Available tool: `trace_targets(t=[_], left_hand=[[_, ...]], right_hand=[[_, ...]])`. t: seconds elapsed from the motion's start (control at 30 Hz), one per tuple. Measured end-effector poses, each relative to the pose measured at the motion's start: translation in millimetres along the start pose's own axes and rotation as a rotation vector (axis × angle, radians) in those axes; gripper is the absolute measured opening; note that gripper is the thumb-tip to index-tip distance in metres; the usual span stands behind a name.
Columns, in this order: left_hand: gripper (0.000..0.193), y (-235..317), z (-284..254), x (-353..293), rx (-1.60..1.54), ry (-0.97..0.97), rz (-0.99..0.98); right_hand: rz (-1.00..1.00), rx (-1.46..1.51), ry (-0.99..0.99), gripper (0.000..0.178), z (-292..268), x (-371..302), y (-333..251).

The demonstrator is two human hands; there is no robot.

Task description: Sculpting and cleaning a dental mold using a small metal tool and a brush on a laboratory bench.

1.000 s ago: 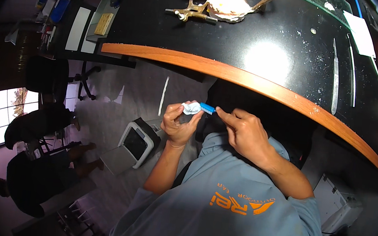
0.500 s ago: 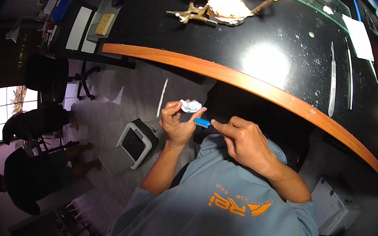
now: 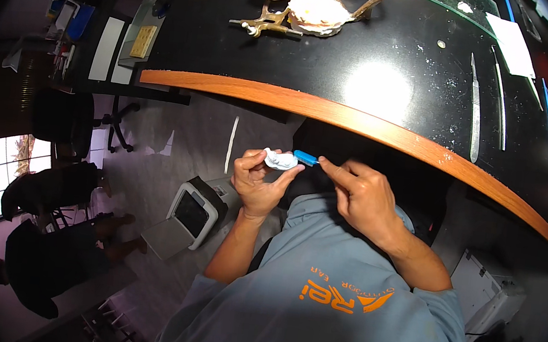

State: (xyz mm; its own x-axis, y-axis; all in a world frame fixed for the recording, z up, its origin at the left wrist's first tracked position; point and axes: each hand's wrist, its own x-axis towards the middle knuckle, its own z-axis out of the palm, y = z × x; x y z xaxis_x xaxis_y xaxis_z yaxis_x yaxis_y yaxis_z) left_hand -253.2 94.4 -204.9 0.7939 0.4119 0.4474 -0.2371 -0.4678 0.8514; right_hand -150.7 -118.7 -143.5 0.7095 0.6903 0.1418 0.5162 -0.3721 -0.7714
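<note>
Between the thumb and fingertips of my left hand (image 3: pixel 257 188) is a small white piece with a bumpy top, like a plaster dental cast (image 3: pixel 281 161). My right hand (image 3: pixel 364 201) is closed on a blue brush (image 3: pixel 305 158), its index finger stretched along the handle. The brush's head lies at the cast's right side, by my left fingertips; whether the bristles touch it I cannot tell. Both hands are in front of my body, just off the table's near edge.
A black table (image 3: pixel 233 57) with a wooden edge (image 3: pixel 283 97) spans the front. On it stand white casts on a brass-coloured articulator (image 3: pixel 272 22), a scalpel-like tool (image 3: pixel 474 113) and a white paper (image 3: pixel 511 46). A grey bin (image 3: pixel 192 210) stands on the floor; two people (image 3: pixel 53 267) are at left.
The blue brush has moved up from below the cast to its right side and turned, so its bristles no longer show. The cast has tilted slightly in my left hand.
</note>
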Motion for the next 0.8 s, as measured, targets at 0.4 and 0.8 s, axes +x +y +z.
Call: trace_targets(t=[0.4, 0.8], left_hand=[[0.076, 9, 4, 4, -0.409, -0.158, -0.306], [0.079, 48, -11, 30, -0.268, -0.171, -0.171]], right_hand=[[-0.069, 0.14, -0.075, 0.052, -21, -10, 13], [-0.089, 0.175, -0.253, 0.043, -110, -38, -12]])
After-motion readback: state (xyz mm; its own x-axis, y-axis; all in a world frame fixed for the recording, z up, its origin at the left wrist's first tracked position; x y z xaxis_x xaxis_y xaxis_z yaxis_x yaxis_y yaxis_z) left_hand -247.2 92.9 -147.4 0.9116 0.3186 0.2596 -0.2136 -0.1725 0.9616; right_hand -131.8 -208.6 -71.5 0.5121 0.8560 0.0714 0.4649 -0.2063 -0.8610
